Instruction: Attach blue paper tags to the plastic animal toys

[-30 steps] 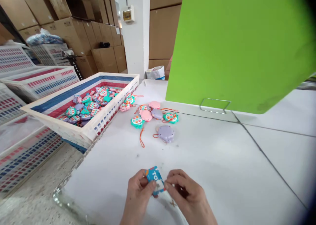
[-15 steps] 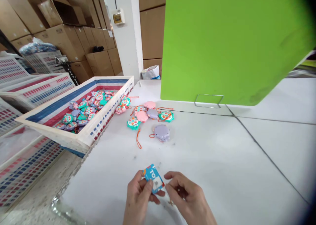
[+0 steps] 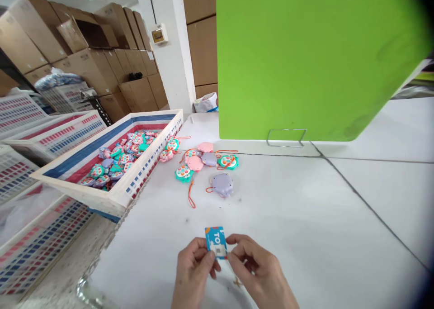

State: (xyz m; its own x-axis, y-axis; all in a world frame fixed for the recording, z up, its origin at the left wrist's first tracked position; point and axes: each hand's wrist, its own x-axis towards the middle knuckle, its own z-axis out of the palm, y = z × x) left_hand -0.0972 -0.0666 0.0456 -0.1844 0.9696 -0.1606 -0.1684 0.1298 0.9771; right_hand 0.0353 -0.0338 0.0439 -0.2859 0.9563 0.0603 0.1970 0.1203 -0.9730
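Blue card (image 3: 216,242) is pinched upright between the fingertips of the left hand (image 3: 193,273) and right hand (image 3: 259,273), at the near edge of a white table (image 3: 305,218). Small toys (image 3: 206,164) are scattered farther off, beside a basket (image 3: 111,196) at left and a green board (image 3: 305,60).

Blue card (image 3: 216,242) pinched between hands: white letters "TO" readable; small code patch below, illegible.

Left hand (image 3: 193,273) and right hand (image 3: 257,273) pinch a blue card (image 3: 216,242); toys (image 3: 206,162) lie beyond.
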